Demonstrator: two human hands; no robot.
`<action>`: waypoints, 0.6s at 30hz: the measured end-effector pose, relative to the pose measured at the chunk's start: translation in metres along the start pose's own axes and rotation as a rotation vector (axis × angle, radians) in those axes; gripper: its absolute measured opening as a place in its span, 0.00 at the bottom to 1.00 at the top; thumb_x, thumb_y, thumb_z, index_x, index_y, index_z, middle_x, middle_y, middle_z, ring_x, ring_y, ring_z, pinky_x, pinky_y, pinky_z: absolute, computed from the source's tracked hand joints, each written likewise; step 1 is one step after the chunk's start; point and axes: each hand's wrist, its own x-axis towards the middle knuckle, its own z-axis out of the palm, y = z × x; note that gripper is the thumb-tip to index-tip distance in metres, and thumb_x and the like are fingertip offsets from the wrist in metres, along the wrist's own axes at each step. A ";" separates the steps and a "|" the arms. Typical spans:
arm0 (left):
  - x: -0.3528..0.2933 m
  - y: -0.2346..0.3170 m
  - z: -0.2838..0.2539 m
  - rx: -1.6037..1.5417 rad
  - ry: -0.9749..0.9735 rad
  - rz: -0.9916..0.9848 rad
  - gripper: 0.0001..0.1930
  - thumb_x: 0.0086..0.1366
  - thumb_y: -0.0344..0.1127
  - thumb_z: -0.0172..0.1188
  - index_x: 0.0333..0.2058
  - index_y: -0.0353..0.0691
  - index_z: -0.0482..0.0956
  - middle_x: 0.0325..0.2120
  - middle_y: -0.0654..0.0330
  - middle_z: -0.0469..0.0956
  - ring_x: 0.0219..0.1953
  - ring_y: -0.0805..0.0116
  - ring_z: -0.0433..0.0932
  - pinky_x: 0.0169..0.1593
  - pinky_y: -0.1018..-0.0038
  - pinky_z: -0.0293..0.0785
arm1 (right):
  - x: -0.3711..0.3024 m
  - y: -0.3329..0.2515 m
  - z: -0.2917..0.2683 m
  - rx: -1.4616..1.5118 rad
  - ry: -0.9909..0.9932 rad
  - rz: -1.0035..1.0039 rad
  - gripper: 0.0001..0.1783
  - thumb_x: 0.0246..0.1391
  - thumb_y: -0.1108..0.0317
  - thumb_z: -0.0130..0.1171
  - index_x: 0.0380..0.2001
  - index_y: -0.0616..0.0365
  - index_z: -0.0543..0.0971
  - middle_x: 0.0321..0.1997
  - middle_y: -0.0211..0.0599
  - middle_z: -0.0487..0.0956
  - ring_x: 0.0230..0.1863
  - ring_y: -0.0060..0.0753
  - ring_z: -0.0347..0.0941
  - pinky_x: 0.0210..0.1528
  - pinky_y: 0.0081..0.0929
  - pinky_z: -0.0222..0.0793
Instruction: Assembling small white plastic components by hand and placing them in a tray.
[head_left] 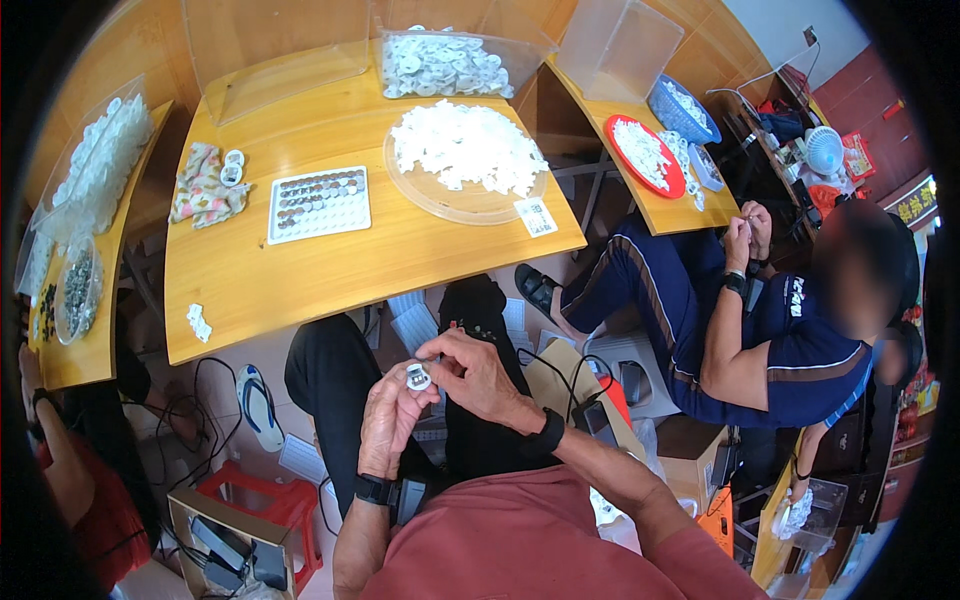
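Observation:
My left hand (388, 415) and my right hand (475, 375) meet over my lap, below the front edge of the wooden table (300, 270). Together they pinch a small round white plastic part (418, 377), the left from below, the right fingertips on its upper edge. Both wrists wear black bands. On the table lie a white tray of small round metal pieces (319, 203), a round wooden tray (440, 200) heaped with white plastic parts (465, 145), and a clear bin of white parts (440, 62).
A floral cloth (205, 185) lies at the table's left. A seated person in dark blue (760, 330) works at the right beside a second table with a red plate (645, 155) and blue basket (683, 108). A red stool (262, 495) and cables are on the floor.

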 end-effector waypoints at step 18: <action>-0.002 0.000 0.005 -0.016 -0.005 0.024 0.11 0.64 0.32 0.53 0.44 0.33 0.71 0.36 0.56 0.76 0.38 0.68 0.76 0.45 0.71 0.75 | 0.002 -0.004 0.003 -0.076 -0.019 -0.032 0.10 0.46 0.73 0.62 0.33 0.64 0.77 0.27 0.35 0.73 0.24 0.22 0.72 0.26 0.19 0.68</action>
